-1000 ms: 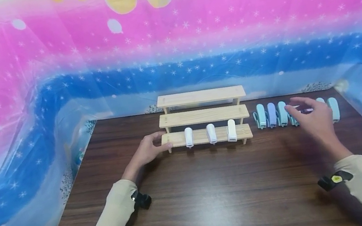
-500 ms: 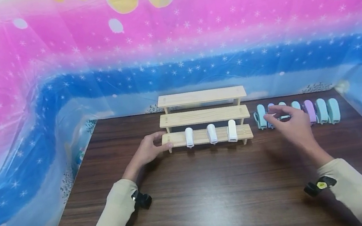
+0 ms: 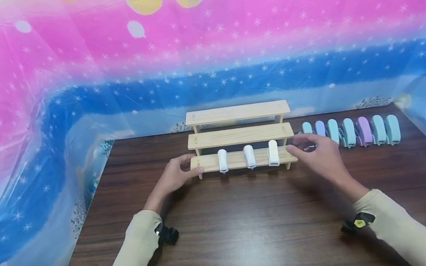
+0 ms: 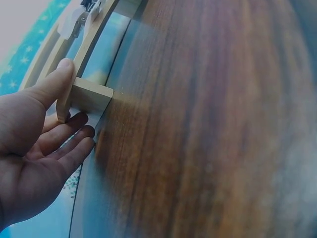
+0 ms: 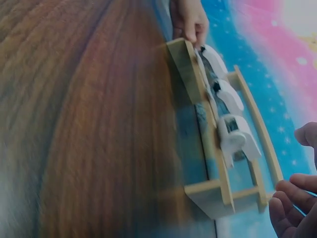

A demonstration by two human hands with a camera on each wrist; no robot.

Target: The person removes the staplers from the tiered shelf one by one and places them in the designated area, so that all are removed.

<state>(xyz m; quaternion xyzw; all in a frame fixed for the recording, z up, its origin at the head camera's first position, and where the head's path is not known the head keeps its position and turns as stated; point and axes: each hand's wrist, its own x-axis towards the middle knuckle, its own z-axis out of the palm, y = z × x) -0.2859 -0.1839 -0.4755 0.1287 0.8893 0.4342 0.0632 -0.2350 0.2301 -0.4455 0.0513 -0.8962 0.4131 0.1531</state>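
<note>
A three-tier wooden display stand point(image 3: 238, 136) stands at the back of the table. Its lowest step carries three small white devices point(image 3: 249, 156) with rounded lever tops. My left hand point(image 3: 173, 175) pinches the left end of that step; the left wrist view shows the thumb point(image 4: 60, 74) on top and fingers beneath. At the stand's other end is my right hand point(image 3: 322, 155), thumb and fingers apart, overlapping the step's right end in the head view. In the right wrist view its fingers point(image 5: 292, 193) are loosely bent near the stand, holding nothing.
To the right of the stand, several similar devices point(image 3: 348, 132) in teal, lavender and purple stand in a row; my right hand partly covers the leftmost ones. A patterned cloth backdrop point(image 3: 229, 74) hangs behind the dark wooden table point(image 3: 237, 236).
My right hand has moved left, from over the coloured row to the stand's right end. The left hand has stayed on the left end, and the white devices have not moved.
</note>
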